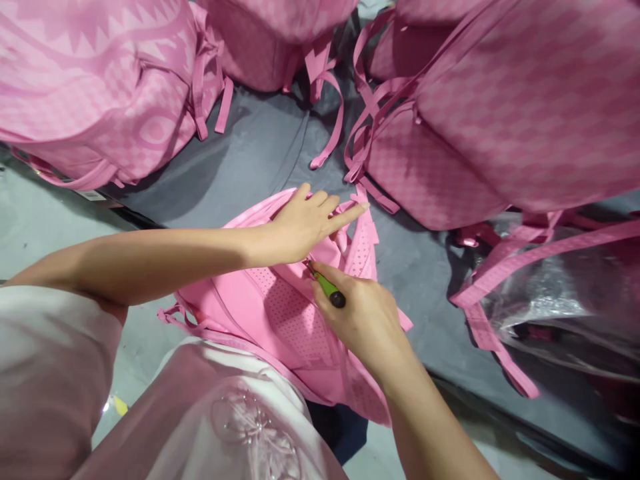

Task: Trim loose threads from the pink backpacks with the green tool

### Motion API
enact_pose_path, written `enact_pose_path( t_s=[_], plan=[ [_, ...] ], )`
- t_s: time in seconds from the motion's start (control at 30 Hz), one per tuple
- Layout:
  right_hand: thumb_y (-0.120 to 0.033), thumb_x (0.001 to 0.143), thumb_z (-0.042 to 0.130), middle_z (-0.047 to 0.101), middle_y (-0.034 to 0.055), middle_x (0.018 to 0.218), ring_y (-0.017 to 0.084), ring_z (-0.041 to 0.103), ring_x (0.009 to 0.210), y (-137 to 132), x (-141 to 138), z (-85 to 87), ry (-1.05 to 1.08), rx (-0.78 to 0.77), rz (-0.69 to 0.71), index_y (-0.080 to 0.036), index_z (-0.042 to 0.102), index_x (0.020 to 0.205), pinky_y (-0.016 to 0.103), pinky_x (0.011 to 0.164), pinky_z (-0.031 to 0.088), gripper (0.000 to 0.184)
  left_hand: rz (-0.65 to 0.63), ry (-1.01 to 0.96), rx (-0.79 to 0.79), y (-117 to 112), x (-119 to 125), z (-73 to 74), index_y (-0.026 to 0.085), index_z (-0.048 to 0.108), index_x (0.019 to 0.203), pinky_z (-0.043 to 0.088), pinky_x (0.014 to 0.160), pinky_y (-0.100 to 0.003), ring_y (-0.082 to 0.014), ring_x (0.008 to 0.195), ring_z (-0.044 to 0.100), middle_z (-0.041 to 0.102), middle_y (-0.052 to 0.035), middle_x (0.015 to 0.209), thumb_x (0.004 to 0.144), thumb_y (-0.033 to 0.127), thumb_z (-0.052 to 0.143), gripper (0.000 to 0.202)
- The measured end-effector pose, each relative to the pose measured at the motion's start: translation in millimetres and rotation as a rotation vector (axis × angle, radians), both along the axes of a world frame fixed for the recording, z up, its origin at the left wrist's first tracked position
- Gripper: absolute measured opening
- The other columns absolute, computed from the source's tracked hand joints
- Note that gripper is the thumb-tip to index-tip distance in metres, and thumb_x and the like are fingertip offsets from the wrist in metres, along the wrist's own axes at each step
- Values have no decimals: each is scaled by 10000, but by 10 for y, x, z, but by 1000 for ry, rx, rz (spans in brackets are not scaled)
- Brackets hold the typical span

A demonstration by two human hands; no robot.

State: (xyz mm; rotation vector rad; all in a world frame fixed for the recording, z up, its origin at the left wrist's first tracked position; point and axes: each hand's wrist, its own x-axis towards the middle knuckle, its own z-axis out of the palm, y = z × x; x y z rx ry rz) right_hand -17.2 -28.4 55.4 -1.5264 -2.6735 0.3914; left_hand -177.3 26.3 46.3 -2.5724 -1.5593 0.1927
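Observation:
A pink backpack (295, 320) lies in front of me with its dotted mesh padding and straps facing up. My left hand (305, 223) rests flat across its upper part, fingers stretched out and holding nothing. Just below that, my right hand (365, 313) is closed around a small tool with a green and black handle (327, 289). The tool's thin tip points up and left at the fabric beside my left palm. That tip is too small and covered to tell its kind or whether it touches the fabric.
Several pink checked backpacks stand along the far side, among them one at the left (100, 100) and a large one at the right (530, 113), with straps hanging loose. Clear plastic wrapping (550, 300) lies at the right. Grey sheeting (250, 153) covers the work surface.

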Motion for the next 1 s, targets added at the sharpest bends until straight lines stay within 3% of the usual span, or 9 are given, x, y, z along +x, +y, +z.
enact_pose_path(
  t_s=[0.13, 0.23, 0.37, 0.43, 0.53, 0.67, 0.8, 0.9, 1.0],
  plan=[
    [-268, 931, 590, 799, 47, 822, 274, 764, 715, -57, -4, 29, 13, -5, -31, -262, 736, 1205, 311, 582, 456, 311, -4, 21, -105, 48, -67, 169, 244, -13, 1623, 332, 1084, -481, -347, 1337, 419, 305, -155, 1615, 791, 227, 707, 1101],
    [-260, 929, 583, 803, 59, 858, 279, 766, 738, -89, 16, 49, 71, -50, -66, -246, 738, 1205, 319, 606, 482, 316, 139, 74, -272, 125, -247, 407, 299, -24, 1619, 368, 1090, -505, -408, 1435, 329, 146, -164, 1678, 714, 250, 795, 1221],
    [-267, 935, 556, 804, 54, 985, 250, 769, 847, -93, -17, 9, 430, -244, -89, -226, 733, 1213, 321, 722, 556, 332, 326, -20, -455, 119, -456, 588, 302, -169, 1590, 495, 961, -396, -350, 1317, 510, 245, -201, 1632, 719, 356, 806, 1308],
    [-283, 928, 562, 799, 47, 1034, 247, 763, 924, -102, -67, -21, 567, -351, -88, -224, 748, 1178, 334, 795, 572, 317, 334, -37, -399, 43, -466, 577, 306, -260, 1555, 513, 942, -406, -369, 1327, 497, 132, -217, 1664, 679, 347, 840, 1407],
    [-308, 918, 572, 797, 62, 1039, 272, 762, 929, -154, -140, -44, 570, -381, -68, -215, 762, 1154, 377, 821, 577, 317, 262, 39, -287, -107, -411, 511, 356, -252, 1548, 518, 954, -460, -423, 1357, 424, -45, -184, 1691, 607, 260, 896, 1488],
    [-311, 926, 567, 800, 71, 1016, 269, 768, 886, -227, -196, -54, 546, -366, -20, -214, 752, 1193, 367, 792, 577, 339, 211, 113, -257, -231, -421, 445, 354, -238, 1556, 535, 934, -466, -419, 1332, 413, 14, -173, 1688, 611, 252, 900, 1483],
    [-316, 939, 551, 803, 67, 985, 279, 770, 874, -232, -232, -102, 513, -305, -15, -220, 740, 1216, 369, 771, 575, 348, 164, 123, -268, -217, -559, 385, 316, -237, 1565, 526, 948, -435, -387, 1333, 418, 124, -176, 1670, 712, 250, 810, 1352],
    [-322, 948, 541, 805, 57, 972, 265, 773, 824, -222, -246, -155, 510, -258, -27, -235, 719, 1253, 345, 712, 573, 364, 82, 106, -269, -177, -633, 348, 293, -183, 1588, 498, 998, -420, -358, 1346, 409, 101, -158, 1685, 795, 214, 710, 1197],
    [-307, 948, 541, 802, 53, 1014, 248, 774, 817, -222, -256, -201, 512, -201, -16, -245, 699, 1283, 321, 694, 573, 375, 74, 124, -272, -153, -624, 335, 272, -158, 1597, 485, 1029, -436, -374, 1366, 390, 22, -170, 1695, 768, 238, 751, 1231]
  ],
)
